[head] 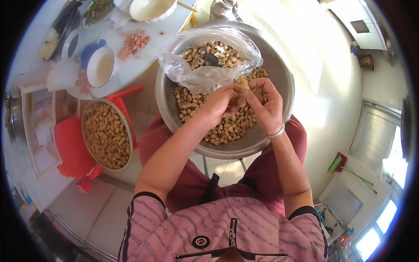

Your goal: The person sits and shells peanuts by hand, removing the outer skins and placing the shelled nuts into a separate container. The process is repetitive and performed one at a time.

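My left hand [223, 102] and my right hand [265, 104] meet over a wide metal basin [284, 62]. Between their fingertips is a peanut in its shell [243, 81], partly covered by the fingers. Unshelled peanuts [229, 131] lie in the basin under both hands. A clear plastic bag [203, 78] sits in the far part of the basin, its mouth spread wide. Inside it are broken peanut shells [193, 55] and a dark scrap [211, 60]. My right wrist bears a silver-coloured bangle [275, 131].
Left, a round container of unshelled peanuts [107, 134] rests on a red plastic stool [67, 144]. The table [137, 67] carries shelled peanut kernels [134, 44], a bowl of liquid [101, 67], a larger white bowl [152, 9] and dishes. A metal kettle [224, 9] stands beyond the basin.
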{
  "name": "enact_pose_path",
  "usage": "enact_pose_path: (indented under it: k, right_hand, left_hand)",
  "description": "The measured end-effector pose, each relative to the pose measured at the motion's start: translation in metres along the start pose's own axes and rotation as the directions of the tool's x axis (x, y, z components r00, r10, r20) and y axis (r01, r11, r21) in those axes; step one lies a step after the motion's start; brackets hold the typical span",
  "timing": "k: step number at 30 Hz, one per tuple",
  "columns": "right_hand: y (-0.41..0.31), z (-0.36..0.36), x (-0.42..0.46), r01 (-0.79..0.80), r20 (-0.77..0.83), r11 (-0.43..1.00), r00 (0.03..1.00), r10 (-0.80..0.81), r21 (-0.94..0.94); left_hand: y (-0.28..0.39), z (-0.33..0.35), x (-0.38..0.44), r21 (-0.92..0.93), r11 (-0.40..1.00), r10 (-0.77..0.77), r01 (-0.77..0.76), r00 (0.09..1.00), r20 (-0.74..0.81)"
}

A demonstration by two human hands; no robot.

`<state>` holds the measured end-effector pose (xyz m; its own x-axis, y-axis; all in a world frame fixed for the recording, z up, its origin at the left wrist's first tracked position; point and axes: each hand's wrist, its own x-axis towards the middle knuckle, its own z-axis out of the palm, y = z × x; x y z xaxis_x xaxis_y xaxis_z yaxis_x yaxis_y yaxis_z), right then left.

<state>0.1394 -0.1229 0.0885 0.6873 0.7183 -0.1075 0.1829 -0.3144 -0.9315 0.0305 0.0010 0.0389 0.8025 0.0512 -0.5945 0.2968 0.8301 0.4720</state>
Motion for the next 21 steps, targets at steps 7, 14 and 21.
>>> enact_pose_path:
  k: [7, 14, 21]
  right_hand:
    - [-0.022, 0.033, 0.071, 0.259, 0.101, 0.864, 0.966, -0.239, -0.432]
    - [-0.035, 0.017, 0.063, 0.221, 0.098, 0.922, 0.975, -0.200, -0.319]
    - [0.019, -0.025, -0.043, -0.129, 0.013, 0.989, 0.992, 0.129, 0.069]
  left_hand:
    - [-0.017, -0.004, -0.007, 0.107, 0.993, -0.051, 0.048, 0.999, 0.021]
    - [-0.015, -0.021, -0.007, -0.105, 0.994, 0.007, 0.007, 0.991, 0.137]
    - [0.004, -0.012, -0.044, -0.463, 0.875, 0.244, -0.144, 0.956, 0.163]
